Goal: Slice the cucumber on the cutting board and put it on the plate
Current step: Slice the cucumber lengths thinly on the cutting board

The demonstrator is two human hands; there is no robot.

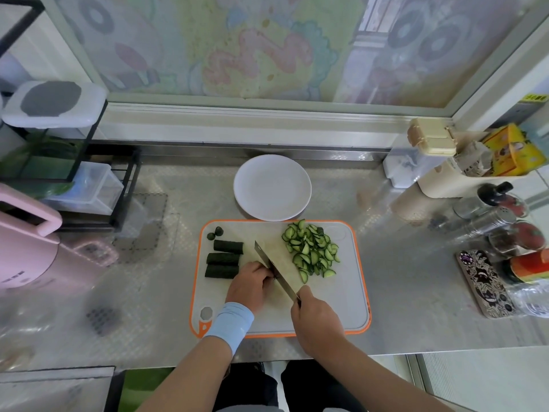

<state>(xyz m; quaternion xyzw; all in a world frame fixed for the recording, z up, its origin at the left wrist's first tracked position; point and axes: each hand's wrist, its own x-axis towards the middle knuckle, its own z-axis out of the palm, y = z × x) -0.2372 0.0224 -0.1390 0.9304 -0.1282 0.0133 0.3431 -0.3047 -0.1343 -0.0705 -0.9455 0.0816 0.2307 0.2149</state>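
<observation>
A white cutting board (332,310) with an orange rim lies on the steel counter. Three dark green cucumber lengths (223,258) lie side by side at its left, with two small end caps (215,233) above them. A heap of thin half-moon cucumber slices (312,251) sits at the board's upper right. My right hand (316,319) grips the handle of a cleaver (271,266), whose blade points up and left. My left hand (251,285) is curled on the board right against the blade; what it holds is hidden under its fingers. An empty white plate (272,187) stands just behind the board.
A black wire rack (98,185) with clear containers and a pink appliance (32,251) stand at the left. At the right are spice jars (505,221), a cream holder (442,176) with packets, and a patterned phone (484,282) lying flat.
</observation>
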